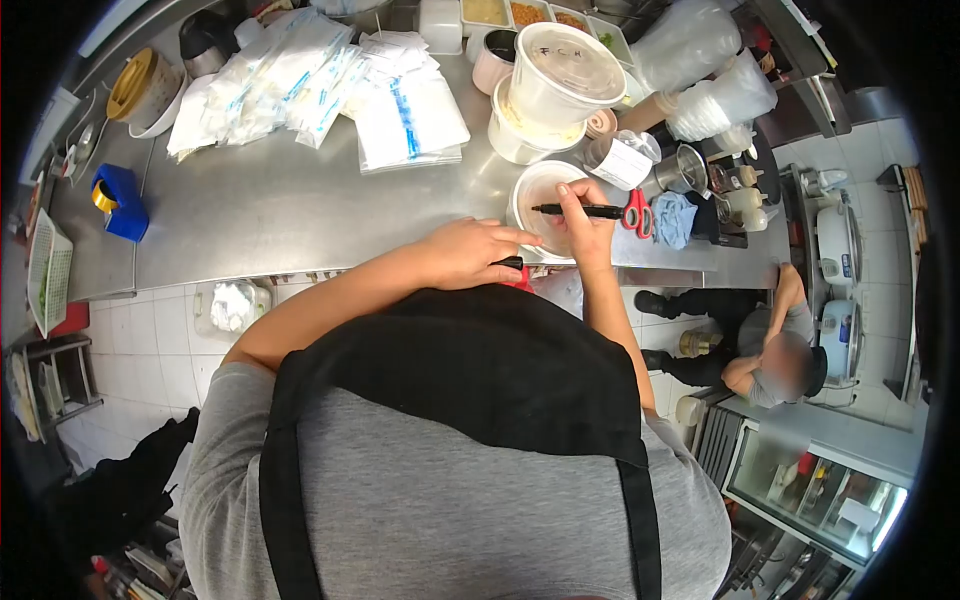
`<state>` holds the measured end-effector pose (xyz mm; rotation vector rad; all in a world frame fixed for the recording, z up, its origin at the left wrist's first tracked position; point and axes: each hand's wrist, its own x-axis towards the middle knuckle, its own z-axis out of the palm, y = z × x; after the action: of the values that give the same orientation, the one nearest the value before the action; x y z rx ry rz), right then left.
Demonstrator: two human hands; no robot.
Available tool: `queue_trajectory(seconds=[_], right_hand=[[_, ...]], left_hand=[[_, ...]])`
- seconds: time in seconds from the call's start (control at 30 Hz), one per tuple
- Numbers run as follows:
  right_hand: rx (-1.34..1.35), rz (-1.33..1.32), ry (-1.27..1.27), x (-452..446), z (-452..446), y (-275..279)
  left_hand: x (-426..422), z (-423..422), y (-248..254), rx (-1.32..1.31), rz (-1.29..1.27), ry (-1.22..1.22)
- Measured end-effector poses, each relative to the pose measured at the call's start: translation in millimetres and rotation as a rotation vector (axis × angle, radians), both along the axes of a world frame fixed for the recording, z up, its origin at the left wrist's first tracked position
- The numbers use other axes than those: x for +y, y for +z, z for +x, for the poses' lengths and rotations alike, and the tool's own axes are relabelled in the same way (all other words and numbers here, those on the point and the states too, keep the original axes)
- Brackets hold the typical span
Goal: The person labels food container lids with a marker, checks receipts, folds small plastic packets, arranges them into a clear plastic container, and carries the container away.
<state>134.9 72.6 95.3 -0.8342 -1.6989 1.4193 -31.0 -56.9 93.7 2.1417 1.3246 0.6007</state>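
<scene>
My right hand [588, 228] holds a black marker [590, 211] above the lid of a round white container [533, 190] at the counter's front edge. The marker's tip points left. My left hand [470, 252] reaches to the same container, with its fingertips at the near left of the lid. A small black cap [509, 263] sits between its thumb and fingers. Just right of my right hand lie red-handled scissors [638, 214]. Behind are stacked white tubs, the top one [568, 65] with black writing on its lid.
Plastic bags [265, 80] and white packets [410, 120] lie at the back of the steel counter [250, 225]. A blue tape dispenser [122, 203] is at left. A blue cloth [674, 219] and bottles stand at right. Another person [785, 350] is at far right.
</scene>
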Motion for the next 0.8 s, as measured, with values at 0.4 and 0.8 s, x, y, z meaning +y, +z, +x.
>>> queue_trajectory(seconds=[0.4,0.8], right_hand=[[0.032,0.037,-0.052,4,2,-5],[-0.027,0.010,-0.117,12,9,-2]], left_hand=[[1,-1,1,0.037,-0.032,0.009],[0,2,-5,0.029,0.048,0.022]])
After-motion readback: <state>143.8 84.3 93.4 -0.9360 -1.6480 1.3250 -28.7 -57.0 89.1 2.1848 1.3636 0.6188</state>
